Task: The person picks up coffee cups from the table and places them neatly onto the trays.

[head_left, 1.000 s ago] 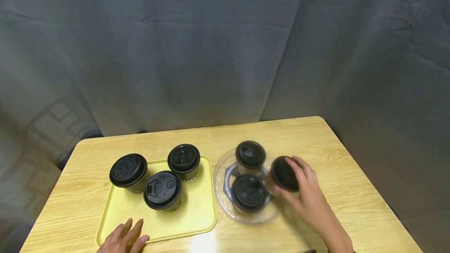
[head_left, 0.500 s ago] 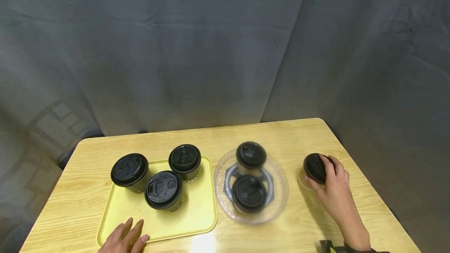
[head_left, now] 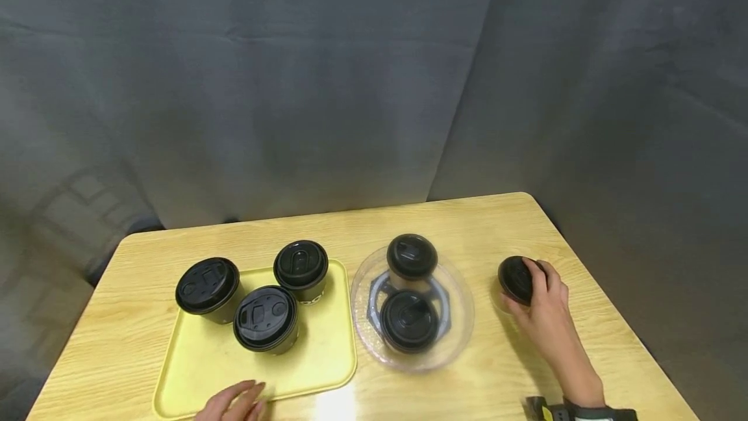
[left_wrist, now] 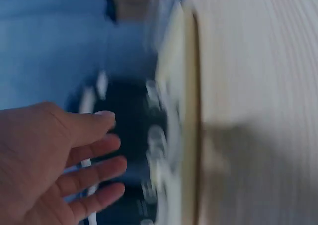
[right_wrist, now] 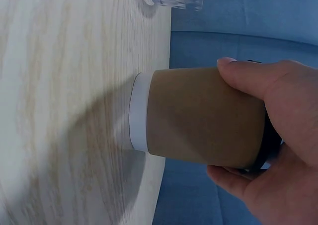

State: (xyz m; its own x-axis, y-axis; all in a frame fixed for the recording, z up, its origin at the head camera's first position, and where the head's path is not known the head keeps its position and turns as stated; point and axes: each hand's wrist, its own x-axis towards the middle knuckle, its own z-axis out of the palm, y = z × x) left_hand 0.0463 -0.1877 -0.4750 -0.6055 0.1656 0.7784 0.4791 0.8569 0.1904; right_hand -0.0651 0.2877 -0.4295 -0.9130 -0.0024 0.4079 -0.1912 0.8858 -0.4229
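Note:
My right hand grips a lidded paper coffee cup on the right side of the table. In the right wrist view this coffee cup has a brown sleeve and a white base right at the tabletop; thumb and fingers wrap it near the black lid. My left hand, fingers relaxed and holding nothing, hovers at the front edge of the yellow tray. In the left wrist view, which is blurred, the left hand has its fingers loosely extended beside the dark cups.
Three black-lidded cups stand on the tray, including a front one. Right of the tray, a clear round dish bears two more lidded cups, a rear one and a front one. A grey curtain hangs behind the table.
My right hand has carried the coffee cup rightward from the clear dish to the bare tabletop. My left hand has shifted right and toward the front edge of the tray.

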